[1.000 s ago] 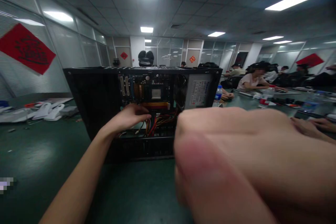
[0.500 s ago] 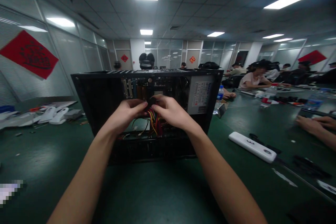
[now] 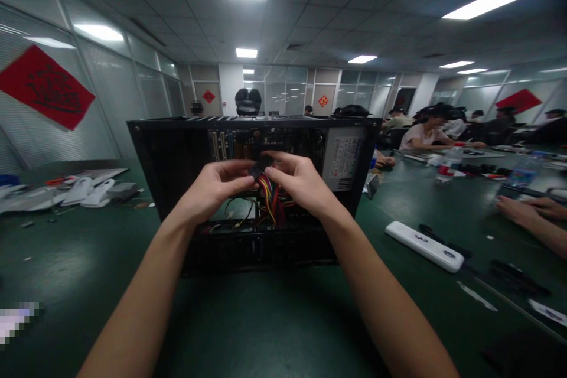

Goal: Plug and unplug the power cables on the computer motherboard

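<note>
An open black computer case stands on the green table in front of me. Between my two hands is a black power connector, with a bundle of coloured wires hanging below it. My left hand pinches the connector's left end; my right hand grips its right end, where the wires come out. Behind the fingers, inside the case, are memory slots and part of the motherboard. A power supply with a white label fills the case's upper right corner.
On the right lie a white power strip and black cables. Plastic bottles stand farther back. White parts and papers are piled at the left. Another person's hands rest at the right edge; more people sit behind.
Both hands have moved slightly right with the connector, which now shows more clearly between the fingers, tilted. In the picture, the case has shifted a little to the right.
</note>
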`<state>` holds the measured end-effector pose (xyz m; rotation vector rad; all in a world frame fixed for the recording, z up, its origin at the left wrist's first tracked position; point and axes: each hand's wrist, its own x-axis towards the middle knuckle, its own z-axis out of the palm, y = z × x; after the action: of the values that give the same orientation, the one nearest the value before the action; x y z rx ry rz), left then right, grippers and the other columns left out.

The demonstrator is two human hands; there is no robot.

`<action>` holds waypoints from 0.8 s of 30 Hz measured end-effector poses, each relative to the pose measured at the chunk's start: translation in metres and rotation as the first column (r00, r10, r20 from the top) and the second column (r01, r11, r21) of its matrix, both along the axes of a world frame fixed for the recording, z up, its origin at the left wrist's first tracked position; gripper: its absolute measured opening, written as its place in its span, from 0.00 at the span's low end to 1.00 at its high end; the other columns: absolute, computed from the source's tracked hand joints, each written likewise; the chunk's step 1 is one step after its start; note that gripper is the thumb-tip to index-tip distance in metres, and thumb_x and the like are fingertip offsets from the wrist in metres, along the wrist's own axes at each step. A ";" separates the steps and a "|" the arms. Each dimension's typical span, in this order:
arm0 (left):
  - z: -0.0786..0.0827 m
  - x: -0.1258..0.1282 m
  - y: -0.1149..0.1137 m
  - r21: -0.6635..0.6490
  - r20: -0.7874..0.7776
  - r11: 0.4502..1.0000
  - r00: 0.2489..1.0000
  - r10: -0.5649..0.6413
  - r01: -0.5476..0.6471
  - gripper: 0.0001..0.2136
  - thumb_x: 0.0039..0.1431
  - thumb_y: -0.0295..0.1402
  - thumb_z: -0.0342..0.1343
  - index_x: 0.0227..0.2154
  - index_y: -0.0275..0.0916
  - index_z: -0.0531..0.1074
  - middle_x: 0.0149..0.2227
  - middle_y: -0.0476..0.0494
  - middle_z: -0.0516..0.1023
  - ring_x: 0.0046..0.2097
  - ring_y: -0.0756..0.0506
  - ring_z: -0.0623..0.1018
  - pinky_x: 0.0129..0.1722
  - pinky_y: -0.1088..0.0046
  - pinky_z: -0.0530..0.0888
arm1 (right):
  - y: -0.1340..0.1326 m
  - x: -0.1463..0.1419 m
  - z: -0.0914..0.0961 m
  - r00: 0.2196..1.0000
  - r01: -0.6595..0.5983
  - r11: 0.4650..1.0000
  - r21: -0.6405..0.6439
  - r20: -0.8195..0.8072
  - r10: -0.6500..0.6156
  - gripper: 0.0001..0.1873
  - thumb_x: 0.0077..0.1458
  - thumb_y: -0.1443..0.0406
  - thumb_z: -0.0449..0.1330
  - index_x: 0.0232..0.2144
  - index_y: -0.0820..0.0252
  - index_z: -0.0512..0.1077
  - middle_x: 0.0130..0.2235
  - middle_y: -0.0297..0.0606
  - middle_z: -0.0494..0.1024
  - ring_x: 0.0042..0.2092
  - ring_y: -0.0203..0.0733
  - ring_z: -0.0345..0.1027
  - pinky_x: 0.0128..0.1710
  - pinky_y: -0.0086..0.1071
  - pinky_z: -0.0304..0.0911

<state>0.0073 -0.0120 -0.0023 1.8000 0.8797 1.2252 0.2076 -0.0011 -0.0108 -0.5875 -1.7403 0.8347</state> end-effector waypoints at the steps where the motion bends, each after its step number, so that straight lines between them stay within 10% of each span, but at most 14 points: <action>1: 0.000 -0.001 -0.001 0.019 -0.018 1.000 1.000 0.008 -0.008 0.24 0.47 0.41 0.69 0.48 0.37 0.77 0.47 0.38 0.81 0.46 0.39 0.81 0.50 0.59 0.78 | -0.001 0.000 0.000 1.000 -0.016 1.000 0.003 -0.001 0.016 0.24 0.55 0.62 0.61 0.54 0.63 0.72 0.44 0.40 0.80 0.45 0.43 0.74 0.48 0.39 0.71; 12: 0.004 0.000 -0.013 0.166 -0.166 0.981 0.983 -0.075 0.103 0.31 0.49 0.37 0.68 0.57 0.41 0.69 0.50 0.40 0.79 0.49 0.38 0.79 0.51 0.60 0.76 | -0.017 -0.001 0.005 0.978 -0.130 0.987 0.095 0.177 0.112 0.19 0.61 0.66 0.54 0.54 0.59 0.72 0.46 0.36 0.79 0.48 0.42 0.72 0.51 0.39 0.68; 24: 0.011 -0.011 -0.016 0.399 -0.441 0.914 0.889 0.121 0.073 0.25 0.52 0.41 0.66 0.52 0.40 0.69 0.47 0.44 0.78 0.45 0.43 0.78 0.48 0.66 0.76 | -0.023 -0.006 -0.001 0.936 -0.049 0.981 0.187 0.352 -0.020 0.30 0.58 0.68 0.54 0.63 0.60 0.62 0.58 0.41 0.71 0.61 0.47 0.62 0.61 0.42 0.59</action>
<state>-0.0034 -0.0281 0.0084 2.4938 0.9523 1.0654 0.2012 -0.0237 -0.0119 -0.6211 -2.1271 0.5834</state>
